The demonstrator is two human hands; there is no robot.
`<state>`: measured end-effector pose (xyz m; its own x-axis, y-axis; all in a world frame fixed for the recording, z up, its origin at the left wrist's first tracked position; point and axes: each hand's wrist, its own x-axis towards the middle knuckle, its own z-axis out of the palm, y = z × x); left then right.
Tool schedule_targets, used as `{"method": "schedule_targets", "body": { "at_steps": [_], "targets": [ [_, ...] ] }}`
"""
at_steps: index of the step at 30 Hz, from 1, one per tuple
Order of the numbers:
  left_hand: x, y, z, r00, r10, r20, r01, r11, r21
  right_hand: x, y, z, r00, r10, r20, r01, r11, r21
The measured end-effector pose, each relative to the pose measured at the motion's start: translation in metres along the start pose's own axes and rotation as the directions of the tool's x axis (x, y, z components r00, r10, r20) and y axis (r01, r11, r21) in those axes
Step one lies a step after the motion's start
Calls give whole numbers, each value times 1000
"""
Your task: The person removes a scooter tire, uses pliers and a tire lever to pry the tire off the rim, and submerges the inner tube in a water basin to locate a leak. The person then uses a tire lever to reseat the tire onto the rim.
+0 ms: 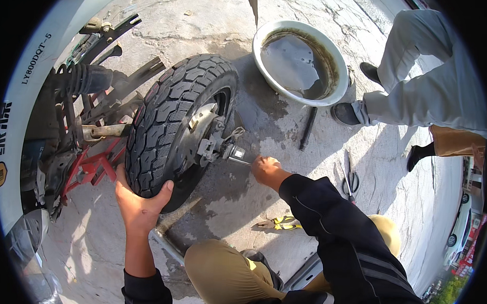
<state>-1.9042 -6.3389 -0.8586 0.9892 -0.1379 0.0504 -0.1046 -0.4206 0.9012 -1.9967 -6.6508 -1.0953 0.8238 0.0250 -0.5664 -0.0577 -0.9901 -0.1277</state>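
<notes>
A wheel with a chunky-tread rubber tyre [164,121] stands on edge before me, beside the vehicle's axle. My left hand [139,204] grips the lower near part of the tyre, thumb on the tread. Out from the wheel's centre comes a metal brake or hub assembly [211,145], with a socket-like piece [236,152] at its outer end. A thin metal bar [240,162] runs from there into my right hand [266,169], which is closed around its end; what tool it belongs to cannot be made out.
Combination pliers [279,224], scissors [352,180] and a screwdriver [345,177] lie on the concrete. A white basin [256,60] of murky water stands ahead, near a black tube [308,130]. Red jack stand [96,167] and suspension parts are left. Two people's legs [414,93] are right.
</notes>
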Motion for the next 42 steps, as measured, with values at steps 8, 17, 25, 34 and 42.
{"method": "schedule_targets", "body": {
  "at_steps": [8,17,25,34,42],
  "targets": [
    [-3,-3,0,1000,-12,-21,14,996,87,30,-41,-9,975,103,197,-38,951,-306],
    [-15,-31,-19,999,-47,-25,53,953,297,41,12,-85,725,-541,425,653,736,-177],
    [-34,-113,-99,987,-154,-35,147,818,556,-103,317,-112,908,205,364,-223,975,7],
    [-80,-105,-131,943,-295,-152,330,786,522,-264,333,103,579,643,502,-749,662,17],
    [-59,-100,-84,921,-263,-286,382,743,549,-265,324,131,569,692,444,-780,625,25]
  ]
}}
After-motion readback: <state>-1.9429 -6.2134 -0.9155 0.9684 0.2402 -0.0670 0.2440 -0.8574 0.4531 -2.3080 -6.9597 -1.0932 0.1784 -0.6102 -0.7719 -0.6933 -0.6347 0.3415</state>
